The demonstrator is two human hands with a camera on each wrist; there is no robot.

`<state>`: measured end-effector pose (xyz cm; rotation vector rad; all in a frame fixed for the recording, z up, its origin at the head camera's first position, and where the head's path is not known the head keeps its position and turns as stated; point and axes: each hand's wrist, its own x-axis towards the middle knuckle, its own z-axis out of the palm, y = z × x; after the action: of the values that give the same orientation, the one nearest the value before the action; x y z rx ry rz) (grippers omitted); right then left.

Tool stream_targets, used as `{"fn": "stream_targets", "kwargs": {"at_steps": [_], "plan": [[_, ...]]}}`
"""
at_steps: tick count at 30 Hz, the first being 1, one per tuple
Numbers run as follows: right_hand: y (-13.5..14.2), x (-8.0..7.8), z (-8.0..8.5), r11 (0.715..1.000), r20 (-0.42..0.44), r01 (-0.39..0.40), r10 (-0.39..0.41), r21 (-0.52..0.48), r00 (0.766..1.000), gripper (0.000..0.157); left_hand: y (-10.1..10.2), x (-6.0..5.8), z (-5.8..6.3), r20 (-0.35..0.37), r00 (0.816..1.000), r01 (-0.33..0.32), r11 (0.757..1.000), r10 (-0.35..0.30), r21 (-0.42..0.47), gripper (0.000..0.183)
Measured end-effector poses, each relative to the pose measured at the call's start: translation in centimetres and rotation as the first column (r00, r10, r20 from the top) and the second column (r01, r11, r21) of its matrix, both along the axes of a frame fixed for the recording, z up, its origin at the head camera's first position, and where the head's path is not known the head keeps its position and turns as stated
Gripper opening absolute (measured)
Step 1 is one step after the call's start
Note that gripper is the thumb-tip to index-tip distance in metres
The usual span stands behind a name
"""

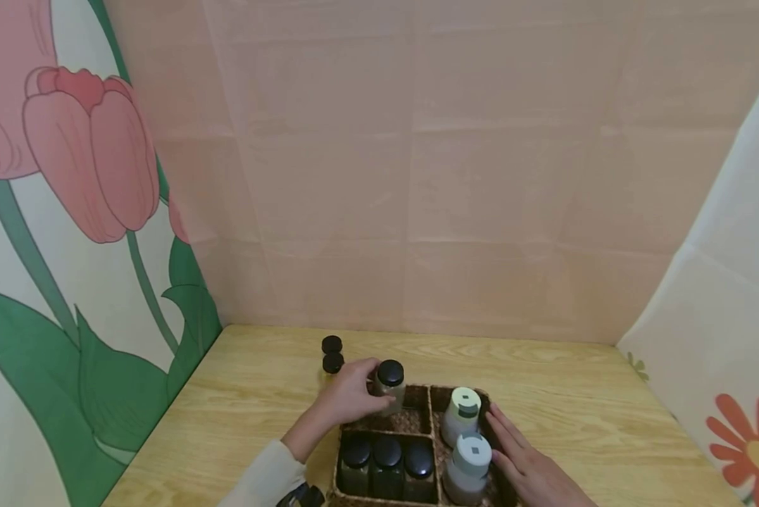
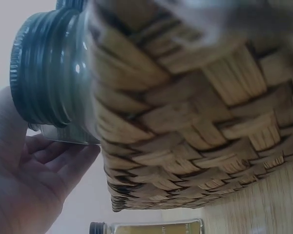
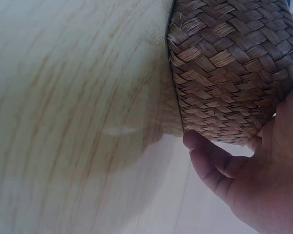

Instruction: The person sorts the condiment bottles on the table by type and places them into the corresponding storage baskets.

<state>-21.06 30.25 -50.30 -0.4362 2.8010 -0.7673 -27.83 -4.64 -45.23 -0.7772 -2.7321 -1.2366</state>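
Observation:
In the head view my left hand (image 1: pixel 350 393) grips a clear glass jar (image 1: pixel 389 386) with a black lid, over the far left compartment of a woven basket (image 1: pixel 433 443). The left wrist view shows the jar's ribbed lid (image 2: pixel 39 68) beside the hand, its lower part hidden behind the wicker wall (image 2: pixel 195 112). My right hand (image 1: pixel 528 461) rests along the basket's right side, beside two white-capped bottles (image 1: pixel 462 415) in the right compartment. Its fingers (image 3: pixel 212 165) lie against the woven side in the right wrist view.
Several black-lidded jars (image 1: pixel 387 454) stand in the near left compartment. Two small black-capped bottles (image 1: pixel 332 362) are on the wooden table (image 1: pixel 259 380) behind my left hand. A pink cloth (image 1: pixel 411 176) hangs behind the table, with printed cloths at both sides.

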Motion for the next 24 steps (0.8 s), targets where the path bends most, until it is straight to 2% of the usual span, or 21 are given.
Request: {"fn": "stream_targets", "kwargs": {"at_steps": [16, 24], "plan": [[-0.1, 0.0, 0.0, 1.0, 0.006, 0.022, -0.022, 0.001, 1.0, 0.076, 0.8, -0.9, -0.6, -0.015, 0.998, 0.054, 0.99, -0.057, -0.128, 0.034], [0.0, 0.0, -0.1, 1.0, 0.001, 0.007, -0.007, 0.009, 1.0, 0.073, 1.1, -1.1, -0.7, -0.029, 0.994, 0.105, 0.985, -0.109, -0.134, 0.034]]}}
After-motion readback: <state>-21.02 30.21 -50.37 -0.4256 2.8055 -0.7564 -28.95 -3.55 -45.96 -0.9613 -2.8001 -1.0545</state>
